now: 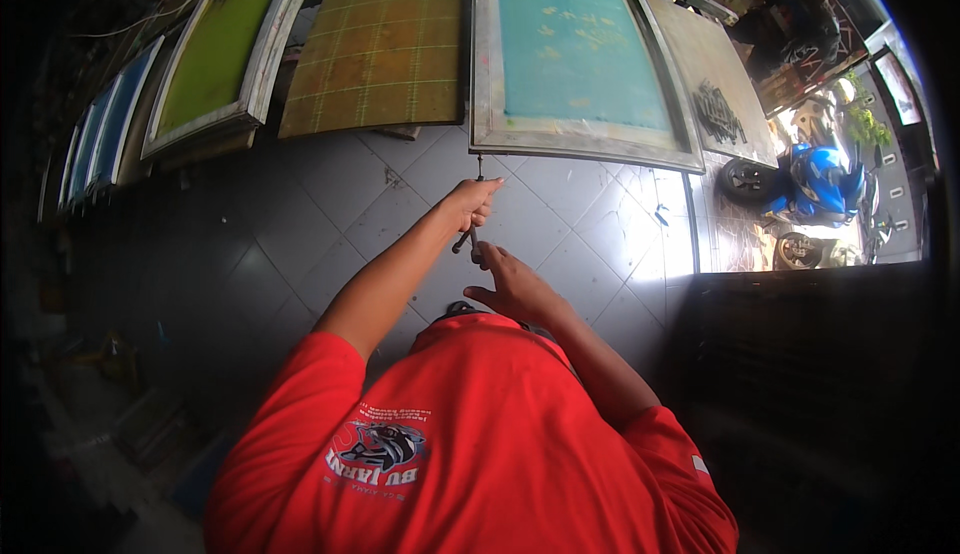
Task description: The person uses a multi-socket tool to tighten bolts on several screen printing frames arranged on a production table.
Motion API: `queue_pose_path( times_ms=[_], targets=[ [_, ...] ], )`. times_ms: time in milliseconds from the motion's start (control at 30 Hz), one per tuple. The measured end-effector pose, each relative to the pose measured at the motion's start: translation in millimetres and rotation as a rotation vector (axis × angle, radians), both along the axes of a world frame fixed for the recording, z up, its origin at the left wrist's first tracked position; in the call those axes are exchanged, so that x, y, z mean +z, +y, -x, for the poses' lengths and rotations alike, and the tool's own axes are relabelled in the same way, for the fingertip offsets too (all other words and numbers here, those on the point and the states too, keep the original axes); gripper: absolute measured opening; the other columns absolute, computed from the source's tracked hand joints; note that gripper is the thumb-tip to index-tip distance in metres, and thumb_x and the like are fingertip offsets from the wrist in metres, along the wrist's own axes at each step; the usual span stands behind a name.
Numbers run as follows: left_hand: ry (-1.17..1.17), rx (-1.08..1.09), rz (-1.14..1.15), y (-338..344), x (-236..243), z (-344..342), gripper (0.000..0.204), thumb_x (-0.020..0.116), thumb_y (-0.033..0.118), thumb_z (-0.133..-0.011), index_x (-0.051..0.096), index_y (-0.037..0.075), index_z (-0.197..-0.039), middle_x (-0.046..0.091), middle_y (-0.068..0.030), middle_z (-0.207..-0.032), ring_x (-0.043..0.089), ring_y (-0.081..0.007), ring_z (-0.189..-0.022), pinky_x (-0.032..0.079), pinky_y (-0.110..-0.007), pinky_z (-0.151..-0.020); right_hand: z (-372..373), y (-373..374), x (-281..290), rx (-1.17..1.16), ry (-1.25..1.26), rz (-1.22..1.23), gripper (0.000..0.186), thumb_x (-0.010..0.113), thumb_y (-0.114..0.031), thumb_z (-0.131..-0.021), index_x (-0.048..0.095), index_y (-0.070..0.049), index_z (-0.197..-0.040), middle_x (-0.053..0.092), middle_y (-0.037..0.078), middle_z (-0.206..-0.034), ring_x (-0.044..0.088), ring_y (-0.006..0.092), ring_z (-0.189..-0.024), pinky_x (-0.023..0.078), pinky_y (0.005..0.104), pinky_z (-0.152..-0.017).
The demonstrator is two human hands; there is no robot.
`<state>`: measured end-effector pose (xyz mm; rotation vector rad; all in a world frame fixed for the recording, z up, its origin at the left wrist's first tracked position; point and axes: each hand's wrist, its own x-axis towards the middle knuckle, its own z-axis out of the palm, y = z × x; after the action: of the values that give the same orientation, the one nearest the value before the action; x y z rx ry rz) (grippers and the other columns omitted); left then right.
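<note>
My left hand (pixel 472 206) is closed around a dark metal hand tool (pixel 475 246). Two handle-like ends of it stick out below the fist, and its exact kind is hard to make out. Beyond the fist, a thin rod (pixel 480 166) reaches the near edge of a silk-screen frame (pixel 590 144) with turquoise mesh. My right hand (pixel 512 282) is just below, fingers stretched and thumb apart, its fingertips at the tool's lower end. Whether they press on it cannot be told.
Left of the turquoise screen sits a brown board (pixel 375 54) with yellow-green lines, then a green screen frame (pixel 215 44) and several blue ones. A stained pale board (pixel 715 84) lies to the right. Grey floor tiles (pixel 340 194) spread below. A blue motorcycle (pixel 820 184) stands at right.
</note>
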<state>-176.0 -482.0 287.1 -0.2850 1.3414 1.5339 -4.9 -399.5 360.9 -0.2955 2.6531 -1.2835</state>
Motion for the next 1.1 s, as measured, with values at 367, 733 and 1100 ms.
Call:
queue_pose_path(
  times_ms=[367, 733, 1100],
  targets=[
    [-0.256, 0.023, -0.379, -3.8, -16.9, 7.0, 0.04, 0.051, 0.033, -0.091, 0.027, 0.021, -0.061, 0.018, 0.0093, -0.049, 0.014, -0.0058, -0.039, 0.013, -0.023, -0.037, 31.4, 4.0, -135.7, -0.248, -0.525, 0.828, 0.029, 0.06, -0.027, -0.088, 0.052, -0.001, -0.099, 0.056, 0.004, -0.088, 0.055, 0.0169, -0.081, 0.046, 0.0301, -0.079],
    [-0.198, 0.166, -0.17, 11.0, -12.4, 1.2, 0.037, 0.049, 0.033, -0.091, 0.033, 0.018, -0.061, 0.024, 0.0066, -0.05, 0.022, -0.0069, -0.039, 0.023, -0.023, -0.039, 18.6, 61.3, -54.0, -0.441, -0.139, 0.184, 0.025, 0.055, -0.024, -0.089, 0.058, 0.0, -0.083, 0.058, 0.01, -0.067, 0.055, 0.0218, -0.061, 0.044, 0.0329, -0.058],
    [-0.043, 0.16, -0.279, 6.6, -16.0, -0.3, 0.04, 0.05, 0.033, -0.092, 0.029, 0.017, -0.062, 0.021, 0.0062, -0.049, 0.018, -0.007, -0.04, 0.019, -0.025, -0.038, 27.3, -25.2, 15.4, -0.069, 0.247, -0.173, 0.031, 0.058, -0.02, -0.084, 0.049, 0.0, -0.106, 0.058, 0.015, -0.087, 0.059, 0.0299, -0.083, 0.047, 0.0384, -0.072]
  ],
)
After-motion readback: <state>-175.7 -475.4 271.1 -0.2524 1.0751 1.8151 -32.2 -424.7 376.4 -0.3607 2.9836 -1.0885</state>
